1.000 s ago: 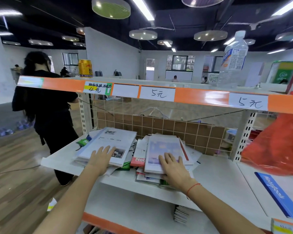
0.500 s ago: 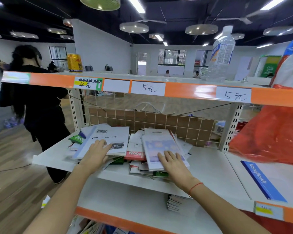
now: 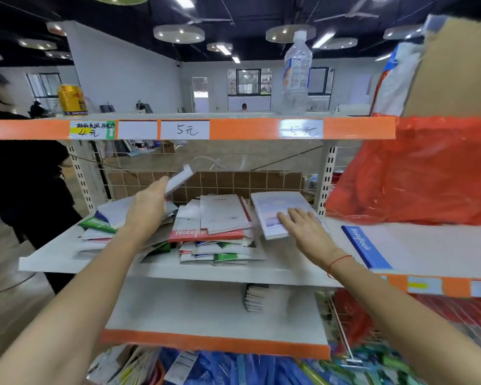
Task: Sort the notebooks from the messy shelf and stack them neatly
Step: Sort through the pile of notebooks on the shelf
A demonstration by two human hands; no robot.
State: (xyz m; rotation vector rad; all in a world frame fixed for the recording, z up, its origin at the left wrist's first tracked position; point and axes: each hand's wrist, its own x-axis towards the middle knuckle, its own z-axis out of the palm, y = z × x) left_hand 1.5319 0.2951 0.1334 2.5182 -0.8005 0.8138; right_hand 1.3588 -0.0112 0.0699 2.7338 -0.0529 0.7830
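A messy heap of notebooks [image 3: 220, 234] lies on the white middle shelf [image 3: 178, 269]. My left hand [image 3: 147, 207] grips a white notebook [image 3: 179, 179] and holds it tilted up above the left part of the heap. My right hand [image 3: 303, 227] rests with straight fingers on a pale blue-and-white notebook [image 3: 278, 209], which lies flat on the shelf just right of the heap. A green notepad [image 3: 99, 224] sticks out at the heap's left side, and a red one [image 3: 203, 234] lies in the middle.
A blue notebook [image 3: 361, 245] lies on the neighbouring shelf to the right, under a red plastic bag [image 3: 417, 173]. A can [image 3: 71, 100] and a water bottle [image 3: 296, 76] stand on the top shelf. A person in black [image 3: 25, 184] stands at left. Small stacked notebooks [image 3: 254, 297] sit below.
My left hand has lifted the white notebook off the heap's left side. My right hand has slid the pale blue notebook to the right, off the heap onto the bare shelf.
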